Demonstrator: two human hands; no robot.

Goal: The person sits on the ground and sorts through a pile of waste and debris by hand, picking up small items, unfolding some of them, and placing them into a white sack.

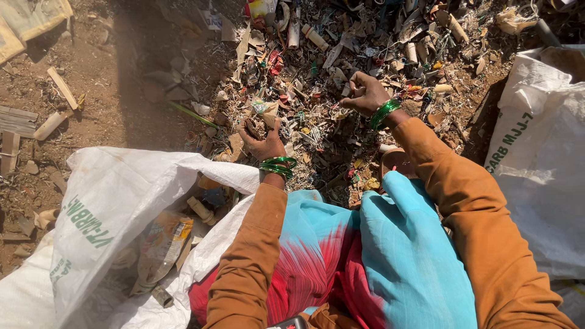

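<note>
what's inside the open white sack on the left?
Inside the white sack: a crushed plastic bottle, a beige tube piece and a small cylinder. Anything deeper is covered by the sack's folds and shadow.

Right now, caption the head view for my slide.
Left hand and right hand pick through a scrap pile beside an open white sack.

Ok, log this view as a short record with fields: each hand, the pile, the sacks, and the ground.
left hand: left hand with green bangles, closed on a fistful of small scraps from the pile
right hand: right hand with green bangles, fingers pinched into the scraps
pile: mixed heap of shredded plastic, tubes and paper bits
left sack: open white woven sack, scraps inside
right sack: second white woven sack
ground: bare brown dirt with wood offcuts
</note>
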